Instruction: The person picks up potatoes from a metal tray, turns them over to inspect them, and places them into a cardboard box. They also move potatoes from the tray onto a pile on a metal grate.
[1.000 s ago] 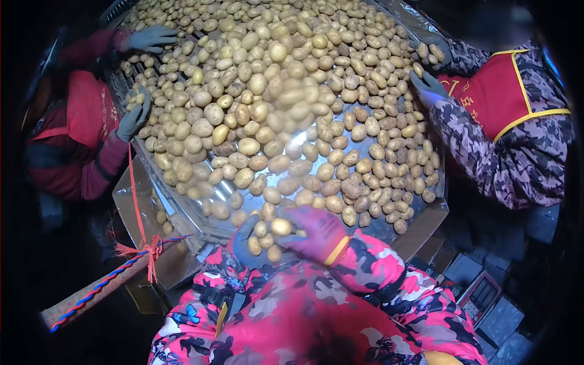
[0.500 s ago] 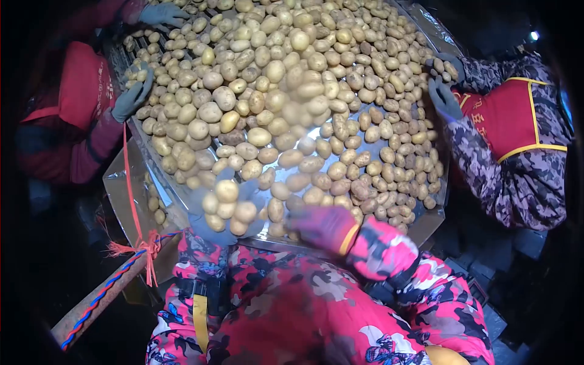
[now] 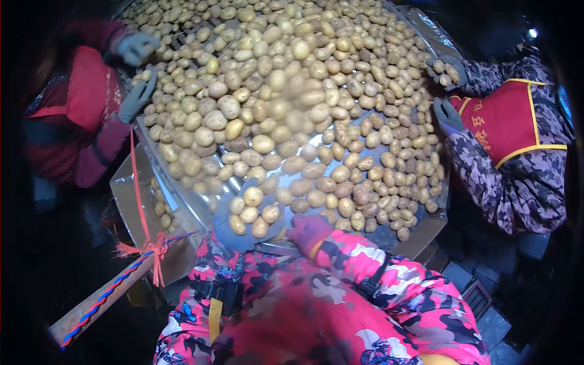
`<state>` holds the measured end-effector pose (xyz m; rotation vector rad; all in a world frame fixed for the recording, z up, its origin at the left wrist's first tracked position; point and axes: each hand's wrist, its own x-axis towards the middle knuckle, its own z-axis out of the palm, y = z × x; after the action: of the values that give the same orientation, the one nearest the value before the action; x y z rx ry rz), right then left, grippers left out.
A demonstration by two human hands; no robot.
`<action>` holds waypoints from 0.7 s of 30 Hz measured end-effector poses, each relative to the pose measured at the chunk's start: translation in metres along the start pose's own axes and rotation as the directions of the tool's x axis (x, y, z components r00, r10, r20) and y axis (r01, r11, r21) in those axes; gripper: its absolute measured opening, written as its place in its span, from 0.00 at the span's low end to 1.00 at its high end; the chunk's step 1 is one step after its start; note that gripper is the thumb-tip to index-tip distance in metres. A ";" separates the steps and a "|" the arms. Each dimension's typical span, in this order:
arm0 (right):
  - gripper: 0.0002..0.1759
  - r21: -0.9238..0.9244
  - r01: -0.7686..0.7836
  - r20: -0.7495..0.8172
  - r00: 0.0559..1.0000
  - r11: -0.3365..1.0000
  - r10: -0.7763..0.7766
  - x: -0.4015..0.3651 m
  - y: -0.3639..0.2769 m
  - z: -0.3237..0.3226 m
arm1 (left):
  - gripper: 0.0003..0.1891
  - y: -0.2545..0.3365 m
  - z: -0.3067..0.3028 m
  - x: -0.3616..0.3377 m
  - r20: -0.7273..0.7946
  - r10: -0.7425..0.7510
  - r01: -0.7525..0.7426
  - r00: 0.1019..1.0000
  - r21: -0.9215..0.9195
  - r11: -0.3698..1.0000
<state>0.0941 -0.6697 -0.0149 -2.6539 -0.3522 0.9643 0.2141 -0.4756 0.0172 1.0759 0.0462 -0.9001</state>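
Dark surroundings frame a bluish metal tabletop (image 3: 286,180), largely covered by a broad heap of loose tan potatoes (image 3: 217,89). Held group: small yellow-tan oval potatoes (image 3: 249,214), located at the near edge, in front of the wearer's torso. Left grip, a hand in a blue-grey glove (image 3: 234,238), is cupped beneath this group and supports about five pieces. Right grip, a hand in a purple-pink glove (image 3: 309,233), is positioned to the right, near the group but apart from it; its fingers appear bent, and whether it holds anything cannot be told. Relative position: the group lies leftward of the right grip and slightly farther from the torso. Long axes: no common direction; several pieces look nearly round. Condition: smooth, pale skins, brightly lit, without evident soil.
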 end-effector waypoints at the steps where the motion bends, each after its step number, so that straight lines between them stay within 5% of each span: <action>1: 0.22 -0.035 -0.017 0.025 1.000 0.999 0.018 0.006 -0.001 -0.001 | 0.28 0.005 0.012 0.000 -0.061 -0.133 0.085 0.989 -0.500 0.862; 2: 0.23 -0.064 -0.033 0.052 0.998 0.997 0.036 0.006 0.000 -0.001 | 0.30 -0.001 0.008 0.001 -0.040 -0.134 0.103 0.990 -0.438 0.893; 6: 0.26 0.391 0.045 -0.348 0.932 0.919 0.102 -0.052 0.030 -0.024 | 0.31 -0.011 0.009 0.005 0.090 -0.009 0.003 0.996 0.064 0.998; 10: 0.29 0.399 0.209 -0.605 0.792 0.893 0.085 -0.076 0.004 -0.087 | 0.25 -0.010 0.028 0.006 0.257 0.040 -0.178 0.966 0.541 0.822; 12: 0.29 0.349 0.255 -0.659 0.751 0.902 0.042 -0.064 -0.011 -0.094 | 0.25 -0.016 0.036 0.012 0.345 0.030 -0.253 0.938 0.623 0.740; 15: 0.27 0.366 0.250 -0.585 0.811 0.896 0.013 -0.059 -0.014 -0.099 | 0.25 -0.026 0.044 0.015 0.447 0.015 -0.342 0.894 0.661 0.668; 16: 0.25 0.414 0.308 -0.698 0.712 0.857 0.080 -0.063 -0.004 -0.098 | 0.25 -0.029 0.046 0.016 0.466 0.008 -0.354 0.884 0.659 0.664; 18: 0.26 0.401 0.139 -0.753 0.614 0.905 0.239 -0.078 0.034 -0.097 | 0.24 -0.034 0.049 0.018 0.494 -0.004 -0.364 0.870 0.645 0.672; 21: 0.22 0.207 -0.185 -0.555 0.786 0.961 0.271 -0.080 0.079 -0.070 | 0.24 -0.034 0.052 0.019 0.505 -0.006 -0.370 0.863 0.640 0.674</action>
<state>0.0908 -0.7821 0.0549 -2.7253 0.1808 0.1744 0.1846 -0.5330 0.0104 1.5228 -0.9016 -0.9889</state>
